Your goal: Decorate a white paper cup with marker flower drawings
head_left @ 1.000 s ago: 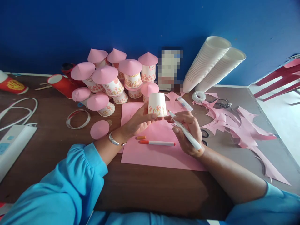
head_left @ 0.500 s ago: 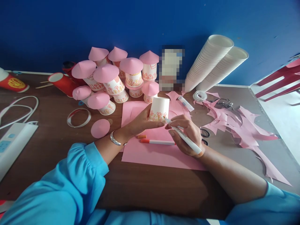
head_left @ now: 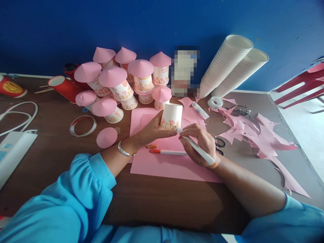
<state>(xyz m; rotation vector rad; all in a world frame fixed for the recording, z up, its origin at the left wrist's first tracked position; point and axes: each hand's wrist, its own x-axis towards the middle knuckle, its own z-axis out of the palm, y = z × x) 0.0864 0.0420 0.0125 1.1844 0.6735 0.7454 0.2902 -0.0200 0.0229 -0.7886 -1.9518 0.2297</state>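
Observation:
My left hand [head_left: 154, 130] is closed round a white paper cup [head_left: 172, 113], held upside down above pink paper. Red flowers and orange grass strokes run along the cup's lower rim. A white marker [head_left: 198, 150] with an orange end is pinched in my right hand [head_left: 202, 141], its tip at the drawn band. Below the hands, a marker with a red cap [head_left: 167, 152] and a loose orange cap [head_left: 152, 146] lie on the pink sheet [head_left: 157, 167]. The black handles of scissors [head_left: 220, 142] show beside my right hand.
Several decorated cups with pink cone roofs [head_left: 112, 76] stand at the back left. Two tall stacks of paper cups [head_left: 225, 64] lean by the blue wall. Pink scraps [head_left: 265, 135], a tape roll [head_left: 215, 102] and a glue stick [head_left: 200, 110] lie right; a power strip [head_left: 17, 152] sits left.
The marker tip has shifted slightly left along the cup's lower rim. Both hands keep their grips, and the whole view has moved a little.

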